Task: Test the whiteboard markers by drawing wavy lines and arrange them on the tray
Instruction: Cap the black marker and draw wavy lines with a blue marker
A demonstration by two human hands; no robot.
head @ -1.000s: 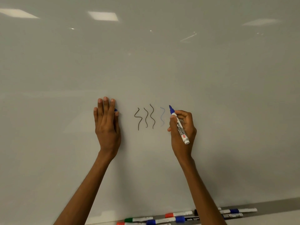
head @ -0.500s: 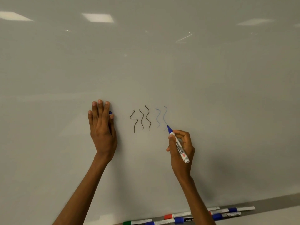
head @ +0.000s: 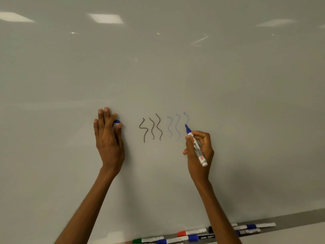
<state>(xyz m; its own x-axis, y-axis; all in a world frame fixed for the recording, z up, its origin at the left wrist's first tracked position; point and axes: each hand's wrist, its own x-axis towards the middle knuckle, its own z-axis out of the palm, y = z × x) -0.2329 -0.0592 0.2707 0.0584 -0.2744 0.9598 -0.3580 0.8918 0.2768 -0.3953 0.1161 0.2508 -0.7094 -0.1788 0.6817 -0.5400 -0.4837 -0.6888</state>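
Testing is the step in hand: the right hand (head: 198,152) grips a blue whiteboard marker (head: 197,148) in a writing hold. Its tip touches the whiteboard (head: 228,103) just above the knuckles, partway down a third pale blue wavy line (head: 187,118). To the left of that hand stand two finished blue lines (head: 177,127) and three black lines (head: 152,128). Further left, the left hand (head: 108,138) lies against the board, fingers straight, with a blue cap (head: 117,121) pinched between thumb and forefinger.

Next, I'd judge, the stroke wants finishing downward. Then the cap comes across and gets pressed on, and the marker goes down to the tray (head: 299,218) below the right forearm. A green marker (head: 147,240), a red marker (head: 191,232) and blue-capped markers (head: 253,225) lie loosely there. The forearm hides part of the row, so a free gap needs picking.
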